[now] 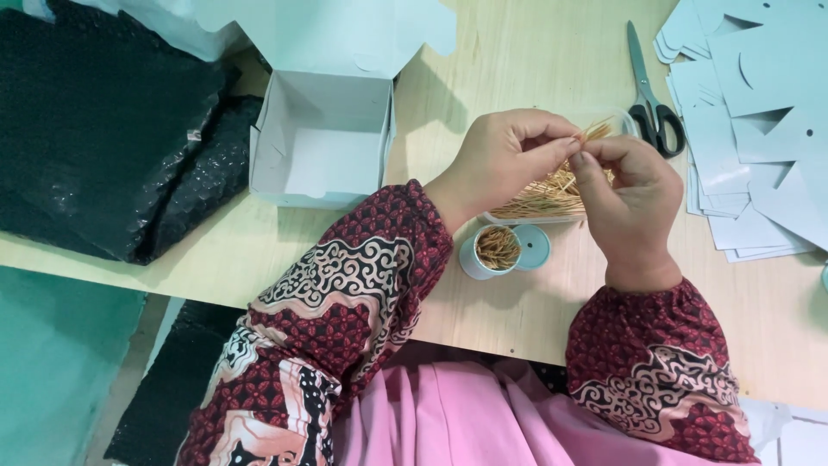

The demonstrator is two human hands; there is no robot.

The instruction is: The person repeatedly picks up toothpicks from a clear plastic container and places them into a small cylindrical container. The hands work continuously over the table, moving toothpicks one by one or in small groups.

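Right now both hands meet above the middle of the wooden bench; the left hand is curled almost closed, its thumb and forefinger pinched on a small bunch of toothpicks whose tips stick out toward the far side; the right hand is likewise nearly closed, its fingertips pressed to the same bunch from the other side, so the two hands touch at the pinch; beneath them lies a shallow clear tray heaped with more loose toothpicks, partly hidden by the hands; just in front of the tray, nearer the person, stands a small round pot filled with upright toothpicks, and its pale blue lid lies flat touching it on the right; to the left an open white cardboard box sits with its flaps raised; beyond it, at the bench's left end, lie black bubble-wrap bags; on the far right rests a pair of scissors with black handles, blades pointing away, just beside a spread stack of flat pale blue card cutouts; patterned dark red sleeves cover both forearms
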